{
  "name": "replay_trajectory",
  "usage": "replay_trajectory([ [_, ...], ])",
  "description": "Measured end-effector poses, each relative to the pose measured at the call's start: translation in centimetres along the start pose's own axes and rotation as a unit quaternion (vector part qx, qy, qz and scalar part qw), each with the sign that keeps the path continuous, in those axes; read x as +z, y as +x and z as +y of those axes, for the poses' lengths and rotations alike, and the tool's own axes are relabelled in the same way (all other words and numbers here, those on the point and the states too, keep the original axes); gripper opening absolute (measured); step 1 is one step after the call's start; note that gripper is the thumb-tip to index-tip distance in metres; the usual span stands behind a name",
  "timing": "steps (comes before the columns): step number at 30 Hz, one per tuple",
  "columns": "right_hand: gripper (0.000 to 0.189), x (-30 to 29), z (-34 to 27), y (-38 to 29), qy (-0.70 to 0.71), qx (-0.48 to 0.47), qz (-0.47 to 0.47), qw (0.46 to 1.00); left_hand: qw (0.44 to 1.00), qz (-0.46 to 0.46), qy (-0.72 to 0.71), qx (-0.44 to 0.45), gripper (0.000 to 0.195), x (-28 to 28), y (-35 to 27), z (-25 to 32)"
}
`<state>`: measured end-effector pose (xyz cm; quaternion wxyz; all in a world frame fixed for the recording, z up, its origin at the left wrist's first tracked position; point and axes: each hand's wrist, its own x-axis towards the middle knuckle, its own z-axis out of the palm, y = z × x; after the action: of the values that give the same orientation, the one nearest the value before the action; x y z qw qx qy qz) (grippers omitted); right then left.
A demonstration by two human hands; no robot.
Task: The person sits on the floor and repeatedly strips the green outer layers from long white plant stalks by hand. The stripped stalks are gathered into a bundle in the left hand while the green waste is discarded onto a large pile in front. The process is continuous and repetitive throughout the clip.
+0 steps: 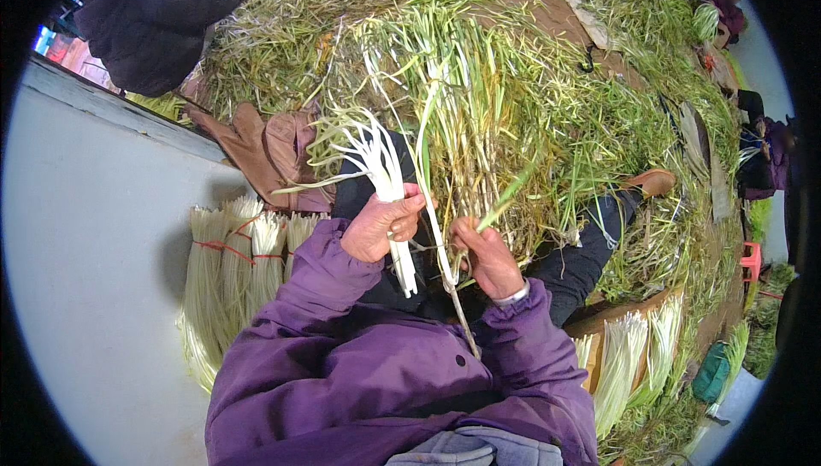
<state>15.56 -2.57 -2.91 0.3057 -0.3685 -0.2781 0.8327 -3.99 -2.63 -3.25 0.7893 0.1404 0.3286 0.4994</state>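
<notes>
My left hand (385, 222) is closed around a small bunch of white stalks (403, 267) with pale, spreading leaf tips. Beside its fingertips a single long stalk (433, 222) stands nearly upright, with green leaves above and a brownish lower end against my purple jacket. Whether the left fingers also pinch this stalk is hard to see. Between the thumb and fingers of my right hand (489, 259) is a green leaf strip (507, 200), pointing up and to the right. A heap of unpeeled green stalks (471, 113) with yellowed outer leaves lies just beyond both hands.
Tied bundles of pale stalks (221, 261) stand against a light wall (96, 273) at left. More pale bundles (619, 363) are at lower right. Leaf litter (603, 126) covers the floor. A person in dark clothes (154, 23) is at upper left; other people sit along the right.
</notes>
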Motion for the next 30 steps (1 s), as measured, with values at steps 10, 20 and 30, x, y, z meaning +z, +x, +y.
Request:
replay_trajectory([
  [10,0.033,3.2,0.2,2.6,0.007,-0.054,0.002,0.999,0.998,0.023,0.019,-0.062,0.033,0.5,-1.1,0.2],
  [20,0.017,3.0,1.2,2.7,0.006,-0.122,0.117,0.986,0.997,0.024,0.067,-0.040,0.019,1.2,-1.6,0.3],
  [30,0.016,2.1,-0.2,2.5,0.364,-0.041,0.001,0.930,0.995,-0.032,-0.064,0.062,0.017,1.1,-0.5,0.3],
])
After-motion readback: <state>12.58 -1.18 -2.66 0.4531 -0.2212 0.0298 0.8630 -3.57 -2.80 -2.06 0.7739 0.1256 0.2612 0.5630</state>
